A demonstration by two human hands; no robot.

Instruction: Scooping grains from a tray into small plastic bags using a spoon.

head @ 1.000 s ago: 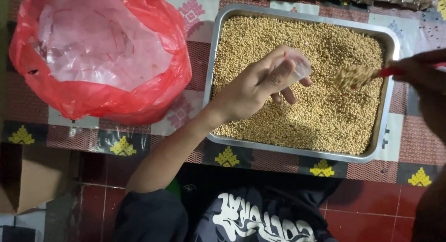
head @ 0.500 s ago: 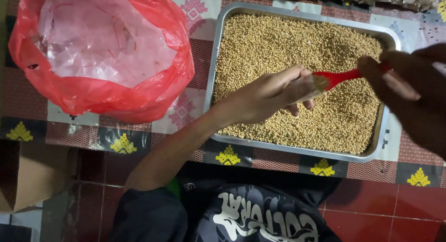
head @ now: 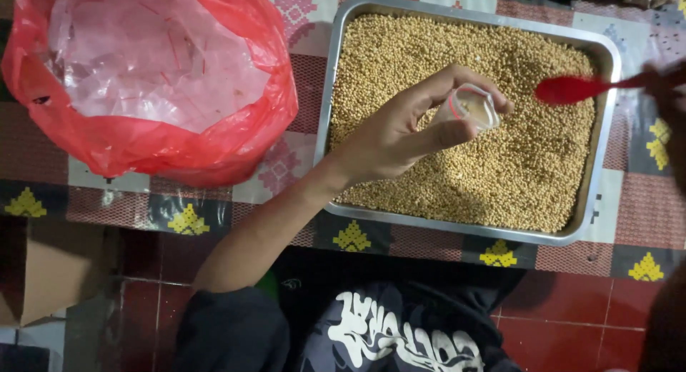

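The left hand (head: 400, 140) is positioned above the middle of a rectangular metal tray (head: 604, 140). Its grip is closed around a small clear plastic cup (head: 468, 107), pinched between the thumb below and the fingers above; the cup is tilted with its open mouth facing the camera, and a few pale grains are visible inside. The tray is filled nearly to its rim with small tan grains (head: 429, 50).

A red spoon (head: 572, 90) is held over the right part of the tray, its bowl near the cup but apart from it. The right hand (head: 668, 79) is at the frame edge and blurred; it holds the spoon handle, finger placement cannot be determined.

A red plastic bag (head: 164, 143) containing clear plastic sits left of the tray. Both rest on a patterned cloth (head: 300, 15).
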